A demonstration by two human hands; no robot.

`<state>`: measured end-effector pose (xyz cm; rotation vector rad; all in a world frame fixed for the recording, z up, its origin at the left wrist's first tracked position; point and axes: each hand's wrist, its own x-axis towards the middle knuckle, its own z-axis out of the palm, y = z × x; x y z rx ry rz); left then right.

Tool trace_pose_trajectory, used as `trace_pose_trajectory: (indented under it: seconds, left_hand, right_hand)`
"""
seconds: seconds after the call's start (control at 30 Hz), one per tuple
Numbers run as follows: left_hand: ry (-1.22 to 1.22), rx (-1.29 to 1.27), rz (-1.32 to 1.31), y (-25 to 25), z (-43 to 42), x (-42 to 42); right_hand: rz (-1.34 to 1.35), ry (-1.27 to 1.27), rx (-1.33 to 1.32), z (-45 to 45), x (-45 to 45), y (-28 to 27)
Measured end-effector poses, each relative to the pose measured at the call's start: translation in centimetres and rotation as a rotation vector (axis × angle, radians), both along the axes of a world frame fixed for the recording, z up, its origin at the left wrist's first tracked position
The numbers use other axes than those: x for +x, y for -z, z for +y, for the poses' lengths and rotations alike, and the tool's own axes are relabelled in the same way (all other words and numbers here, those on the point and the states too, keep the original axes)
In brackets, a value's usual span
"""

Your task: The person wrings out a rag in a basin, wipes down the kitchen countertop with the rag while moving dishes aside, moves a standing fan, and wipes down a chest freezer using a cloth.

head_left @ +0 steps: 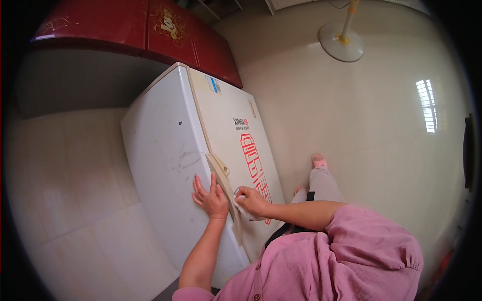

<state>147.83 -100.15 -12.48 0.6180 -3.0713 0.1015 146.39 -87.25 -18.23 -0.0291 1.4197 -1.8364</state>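
A white chest freezer (pixel 163 135) with red lettering on its front stands before me. Its beige handle (pixel 219 164) sits along the edge between the top and the front. My left hand (pixel 211 199) rests on the white top beside the handle, fingers spread, holding nothing. On the front side of the handle, my right hand (pixel 252 201) is closed round a white cloth (pixel 244 212), pressed close to the handle. Part of the cloth is hidden by the fingers. Grey scuffs mark the white top near the handle.
Glossy red cabinets (pixel 173 30) stand at the freezer's far end. A white fan base (pixel 341 42) with a yellow-collared pole is on the tiled floor (pixel 371 115) at far right. Pale wall tiles (pixel 75 190) lie to the left. My slippered foot (pixel 319 160) is beside the freezer.
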Motion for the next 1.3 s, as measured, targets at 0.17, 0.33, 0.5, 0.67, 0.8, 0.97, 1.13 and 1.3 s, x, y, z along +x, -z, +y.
trace_pose_trajectory:
  seconds: [0.17, 0.33, 0.5, 0.67, 0.8, 0.97, 1.13, 1.3]
  left_hand:
    - [0.004, 0.011, 0.01, 0.3, -0.1, 0.3]
    - [0.005, 0.01, 0.029, 0.3, -0.2, 0.3]
    - [0.012, 0.006, 0.032, 0.4, -0.3, 0.3]
    - [0.016, -0.016, 0.014, 0.4, -0.4, 0.4]
    - [0.018, 0.001, 0.027, 0.4, -0.3, 0.3]
    - [0.018, 0.006, 0.028, 0.4, -0.3, 0.3]
    - [0.019, 0.006, 0.023, 0.3, -0.2, 0.3]
    - [0.018, -0.011, 0.031, 0.5, -0.2, 0.4]
  right_hand:
    - [0.219, 0.059, 0.1, -2.0, -4.3, 0.1]
    - [0.221, 0.049, 0.096, -2.6, -6.0, -0.1]
    - [0.066, 0.022, 0.046, 0.0, 1.0, -0.5]
    - [0.02, 0.153, 0.075, -1.2, 1.0, -0.4]
    - [0.081, 0.245, 0.001, -3.1, -3.5, 1.1]
    - [0.094, 0.245, 0.017, -2.4, -2.0, 0.8]
    - [-0.07, 0.164, 0.024, -0.5, 2.8, 0.6]
    - [-0.124, 0.244, -0.092, -2.5, 0.1, 1.9]
